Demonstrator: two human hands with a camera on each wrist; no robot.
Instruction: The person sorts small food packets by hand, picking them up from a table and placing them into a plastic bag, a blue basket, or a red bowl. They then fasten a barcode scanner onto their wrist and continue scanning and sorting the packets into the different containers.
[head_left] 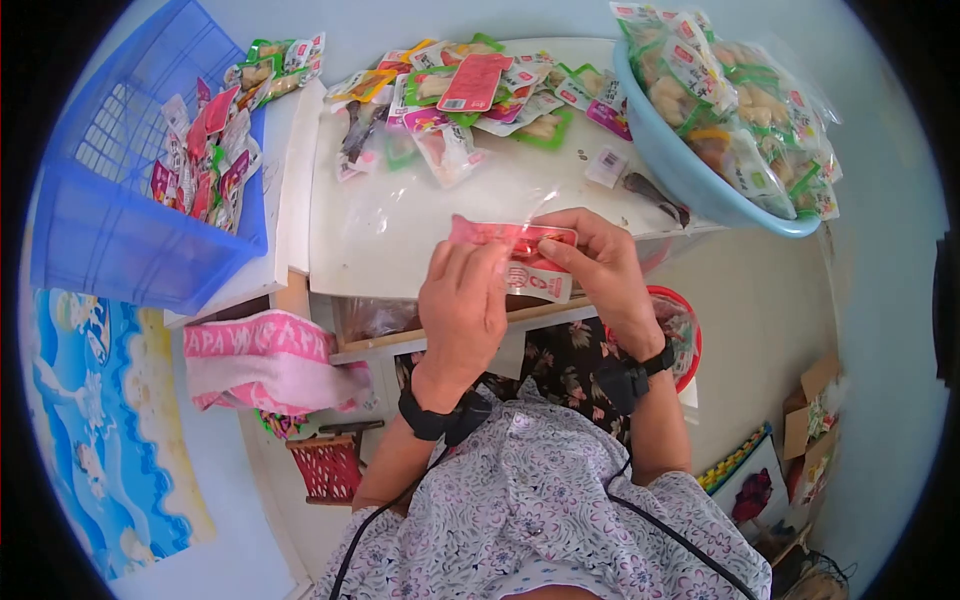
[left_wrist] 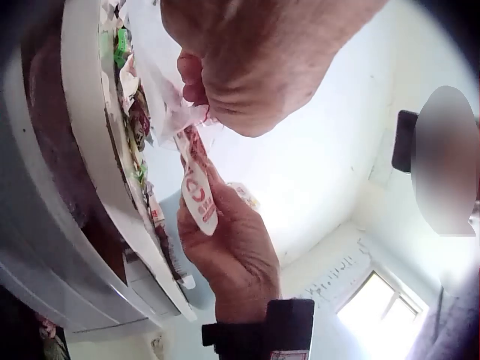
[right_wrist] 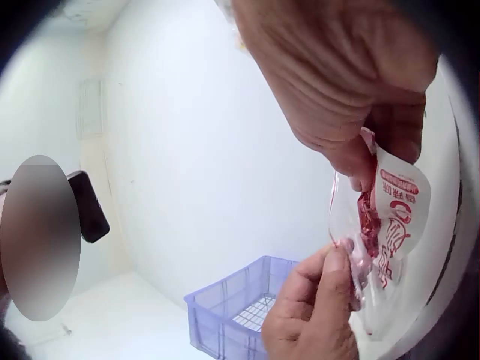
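Note:
In the head view, both hands are over the near edge of the white table, around a red-and-white snack packet (head_left: 540, 280). My right hand (head_left: 600, 265) pinches the packet, thumb on its red face. Thin clear plastic bag film (right_wrist: 339, 214) lies along the packet. My left hand (head_left: 462, 300) has this film pinched between thumb and fingers at the packet's other end, as the right wrist view shows. A pink end shows past the left fingers in the head view. Dark red food (right_wrist: 369, 225) is visible along the packet's side. The left fingertips are partly hidden in the left wrist view.
Several mixed snack packets (head_left: 475, 85) lie heaped at the back of the white table (head_left: 370, 250). To the left stands a blue basket (head_left: 110, 220) with packets inside. A light-blue basin (head_left: 660, 150) of bagged snacks overhangs the right edge. A red bucket (head_left: 695, 345) sits below.

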